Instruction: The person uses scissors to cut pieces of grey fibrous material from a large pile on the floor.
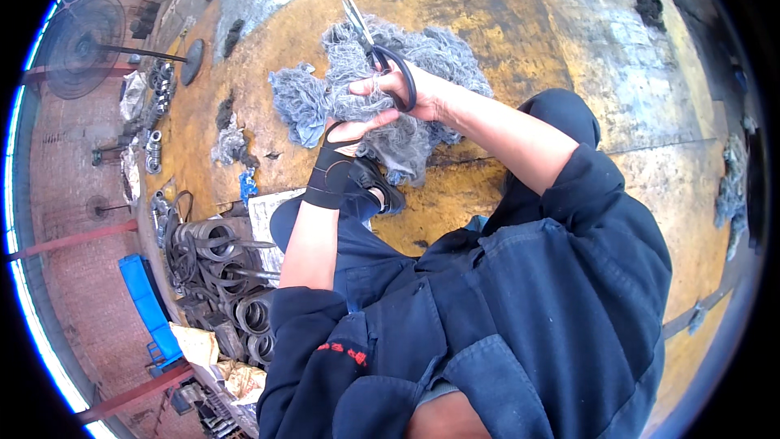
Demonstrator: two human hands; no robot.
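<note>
My right hand (pixel 424 93) is closed through the black handle loops of a pair of scissors (pixel 358 21). Their metal blades are slightly parted and point away, over the grey fibre. In my left hand (pixel 363 126), which wears a black wrist wrap (pixel 331 175), a tuft of tangled grey fibre (pixel 354 104) is gripped; most of its fingers are hidden by the fibre. Around and beyond both hands lies a loose heap of the same fibre (pixel 448 55), like shredded yarn. Thumb and fingers of the two hands come close together at the tuft.
Worn yellow floor sheeting (pixel 504 0) spreads under the fibre. To the left lie metal rings (pixel 213 236), black belts and a blue scrap (pixel 248 184). A standing fan (pixel 85 45) is at far left, near a blue bench (pixel 150 301). My shoe (pixel 390 197) is just below the heap.
</note>
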